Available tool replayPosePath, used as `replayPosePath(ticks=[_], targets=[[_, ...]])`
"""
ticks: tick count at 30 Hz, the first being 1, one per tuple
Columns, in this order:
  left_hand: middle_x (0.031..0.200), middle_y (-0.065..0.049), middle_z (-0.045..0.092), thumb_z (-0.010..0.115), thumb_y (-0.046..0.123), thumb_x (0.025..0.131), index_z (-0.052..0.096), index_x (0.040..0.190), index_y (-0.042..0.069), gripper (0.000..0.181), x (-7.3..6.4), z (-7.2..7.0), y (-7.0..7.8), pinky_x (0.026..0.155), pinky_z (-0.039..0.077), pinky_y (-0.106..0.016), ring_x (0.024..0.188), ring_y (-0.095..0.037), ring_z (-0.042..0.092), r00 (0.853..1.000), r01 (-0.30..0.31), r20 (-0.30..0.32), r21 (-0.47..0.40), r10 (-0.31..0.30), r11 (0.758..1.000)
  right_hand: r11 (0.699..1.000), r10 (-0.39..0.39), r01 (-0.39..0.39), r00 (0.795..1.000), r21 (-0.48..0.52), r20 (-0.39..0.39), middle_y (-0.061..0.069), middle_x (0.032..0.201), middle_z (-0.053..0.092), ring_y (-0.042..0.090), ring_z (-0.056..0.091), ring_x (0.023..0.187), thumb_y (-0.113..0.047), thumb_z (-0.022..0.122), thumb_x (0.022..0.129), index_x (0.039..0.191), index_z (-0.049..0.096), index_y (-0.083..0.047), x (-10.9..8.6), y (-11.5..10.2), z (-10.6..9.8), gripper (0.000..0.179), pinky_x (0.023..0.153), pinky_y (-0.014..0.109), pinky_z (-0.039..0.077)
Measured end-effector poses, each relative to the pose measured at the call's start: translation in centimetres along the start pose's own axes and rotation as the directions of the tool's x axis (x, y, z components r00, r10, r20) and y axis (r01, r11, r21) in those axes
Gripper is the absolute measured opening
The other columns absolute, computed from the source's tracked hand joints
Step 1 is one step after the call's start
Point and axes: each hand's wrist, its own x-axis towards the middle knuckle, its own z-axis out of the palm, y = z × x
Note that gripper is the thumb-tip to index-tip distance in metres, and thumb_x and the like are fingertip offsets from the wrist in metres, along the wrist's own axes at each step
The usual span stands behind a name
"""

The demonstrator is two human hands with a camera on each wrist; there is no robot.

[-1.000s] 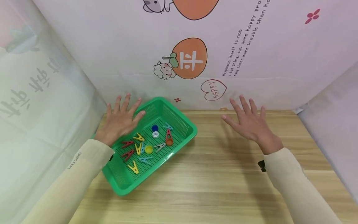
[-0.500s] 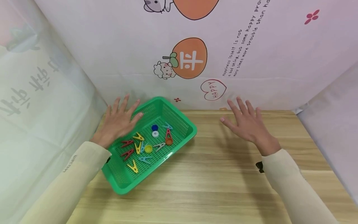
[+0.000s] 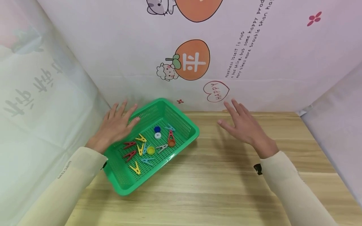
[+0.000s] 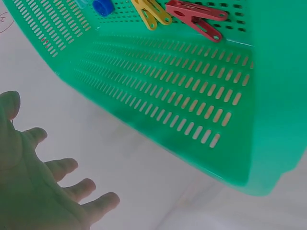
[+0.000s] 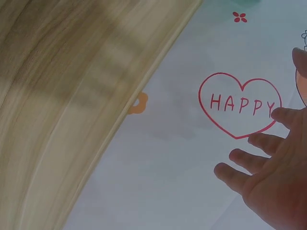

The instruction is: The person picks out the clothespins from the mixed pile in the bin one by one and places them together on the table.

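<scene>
Ten small clips and four bottle caps lie in a green basket [image 3: 169, 157], which sits at a slant on the left part of the wood-grain counter [image 3: 215, 191]. Three of the clips are yellow [image 3: 137, 169], three red [image 3: 130, 155], three light blue [image 3: 147, 161] and one grey [image 3: 162, 147]. A dark blue cap [image 3: 157, 129] and a white cap [image 3: 157, 135] lie next to each other; a yellow cap [image 3: 150, 150] is nearer the middle, and an orange cap [image 3: 171, 143] is at the end of a red clip.

The left hand [image 3: 113, 127] is over the basket's left side, fingers spread and grasping nothing; the left wrist view shows it apart from the rim. The right hand [image 3: 246, 125], also released with its fingers extended, is to the right of the basket, well apart from it, near the counter's back edge. Both arms wear cream sleeves [image 3: 285, 179]. Behind stands a white printed backdrop [image 3: 130, 47] with a red heart [image 3: 216, 91] reading "HAPPY".
</scene>
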Motion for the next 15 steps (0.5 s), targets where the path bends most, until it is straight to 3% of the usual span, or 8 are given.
replayPosePath(ticks=[7, 15], targets=[[0.183, -0.025, 0.002, 0.032, 0.056, 0.117, 0.016, 0.177, 0.025, 0.070, -0.5, 0.4, -1.1, 0.129, 0.007, -0.080, 0.166, -0.057, -0.003, 1.000, -0.002, -0.021, -0.036, 0.001, 0.999, 0.998, -0.034, 0.035, 0.999, 0.049, -0.022, 0.021, 0.183, 0.010, 0.052, 0.017, 0.166, -0.057, 0.056, 0.110, 0.177, 0.016, -0.018, 0.6, -0.7, 0.4, 0.087, 0.127, 0.078, 0.026], [0.182, -0.026, 0.010, 0.034, 0.055, 0.117, 0.025, 0.175, 0.022, 0.067, -1.2, 1.0, -2.4, 0.126, 0.015, -0.082, 0.165, -0.057, 0.006, 0.997, -0.023, -0.075, -0.049, 0.019, 0.999, 0.993, -0.094, 0.101, 0.991, 0.068, -0.094, 0.027, 0.177, 0.027, 0.055, 0.033, 0.159, -0.040, 0.065, 0.109, 0.173, 0.028, -0.011, 1.0, -1.6, 0.6, 0.079, 0.125, 0.075, 0.032]])
